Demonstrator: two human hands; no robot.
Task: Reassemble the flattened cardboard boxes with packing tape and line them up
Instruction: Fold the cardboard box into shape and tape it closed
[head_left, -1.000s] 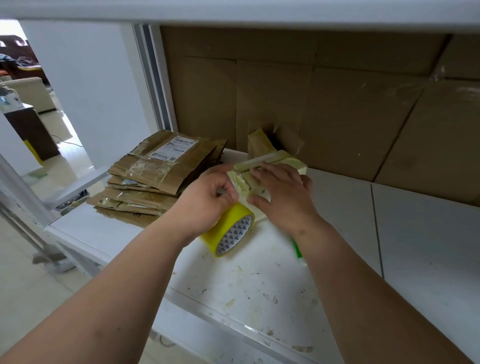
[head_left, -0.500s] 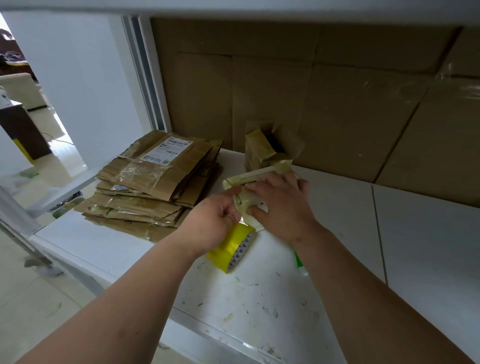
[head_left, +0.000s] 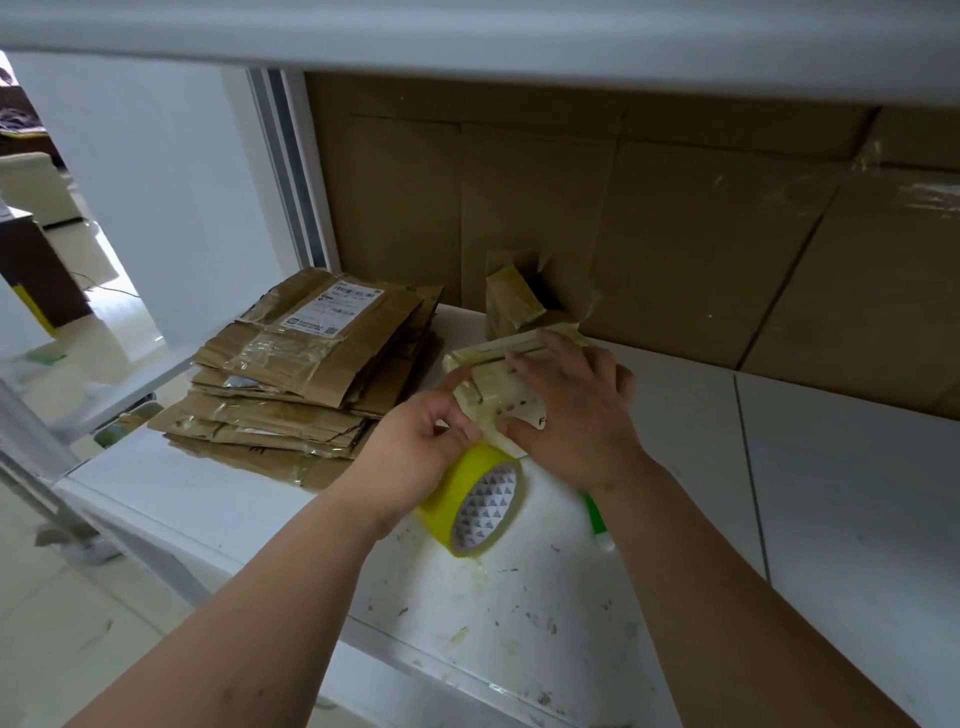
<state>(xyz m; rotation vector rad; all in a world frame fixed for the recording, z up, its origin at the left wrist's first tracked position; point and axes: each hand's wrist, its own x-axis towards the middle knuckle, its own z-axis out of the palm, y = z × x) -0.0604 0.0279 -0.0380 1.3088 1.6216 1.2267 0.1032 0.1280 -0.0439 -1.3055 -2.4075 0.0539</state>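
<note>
White shelf (head_left: 841, 499): both hands press small box (head_left: 506, 387) near edge.

White shipping label (head_left: 332, 310) on top flattened box (head_left: 311, 343), print too small; letter "F" on pale box (head_left: 511, 387).

Home packing corner: white shelf (head_left: 208, 499), sofa (head_left: 31, 182) beyond doorway

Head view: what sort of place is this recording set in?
Probably a home or small workshop corner used for packing. A white shelf carries a stack of flattened boxes, cardboard sheets line its back, and furniture shows in the room at left.
</note>
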